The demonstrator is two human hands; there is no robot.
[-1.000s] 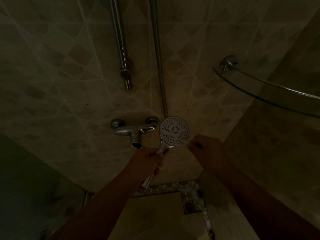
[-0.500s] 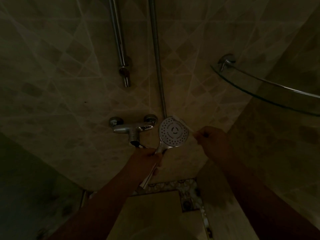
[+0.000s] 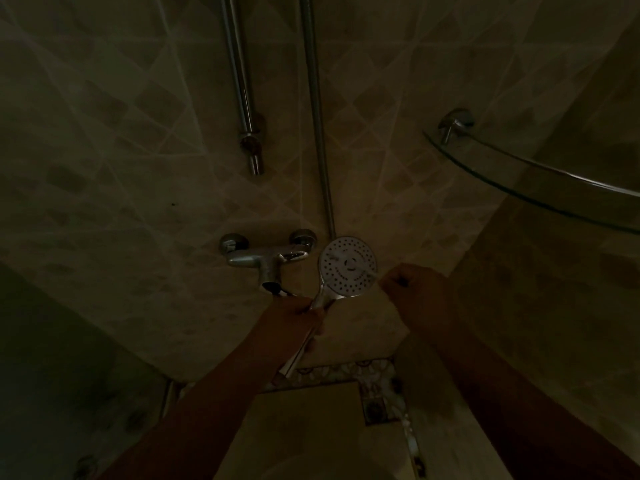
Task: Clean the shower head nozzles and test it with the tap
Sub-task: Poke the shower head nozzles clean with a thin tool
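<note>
Room: a dim tiled shower corner, patterned wall tiles (image 3: 145,140) behind, a glass shelf (image 3: 519,188) on the far right.
Shower head: the shower head (image 3: 348,266) was held up just right of the tap (image 3: 266,259), its nozzle face turned toward the person.
Left hand: the left hand (image 3: 294,315) was wrapped tight around the handle below the head.
Right hand: the right hand (image 3: 412,289) was a closed fist at the head's right rim, seemingly pinching a thin pale tool (image 3: 362,270) across the nozzles; I couldn't tell what it was.
Progress: cleaning looked underway, not finished.
Left to do: no water was running, so the tap test seemed yet to come.
</note>
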